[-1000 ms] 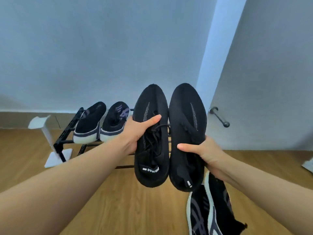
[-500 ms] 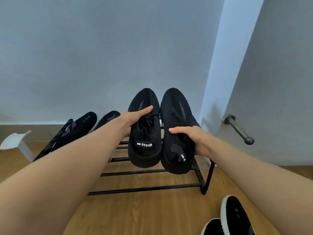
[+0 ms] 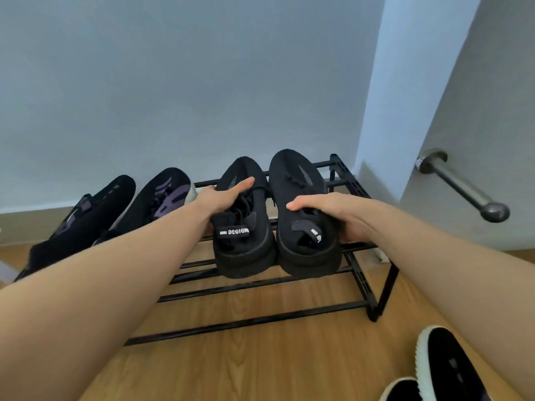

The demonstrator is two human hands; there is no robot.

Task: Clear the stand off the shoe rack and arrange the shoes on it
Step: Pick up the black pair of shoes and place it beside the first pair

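**Kid:** What is on the far left?

**Helper:** A pair of black and purple shoes (image 3: pixel 139 209) sits on the top of the black shoe rack (image 3: pixel 359 273), toes to the wall. A second ago a white stand could be seen on the floor past that end. Now it is out of view.

**Kid:** And next to them?

**Helper:** The left hand (image 3: pixel 223 198) holds the black shoe with the DESIGN tab (image 3: pixel 243 241). Its grip is closed over the side and laces, thumb on top. Just beside it, touching it, is the other black shoe (image 3: pixel 304 227), and the right hand (image 3: pixel 333 215) has its grip wrapped around that one's outer side.

**Kid:** What changed?

**Helper:** A second ago both shoes were up in the air, in front of the wall. Now they are low, over the right half of the top bars. I think they are landing, but I cannot tell if the soles rest fully yet.

**Kid:** Is the job done?

**Helper:** Not yet, I guess. Two more black shoes with white edges (image 3: pixel 445 371) wait on the wood floor (image 3: pixel 260 366) at the bottom right, well apart from the rack.
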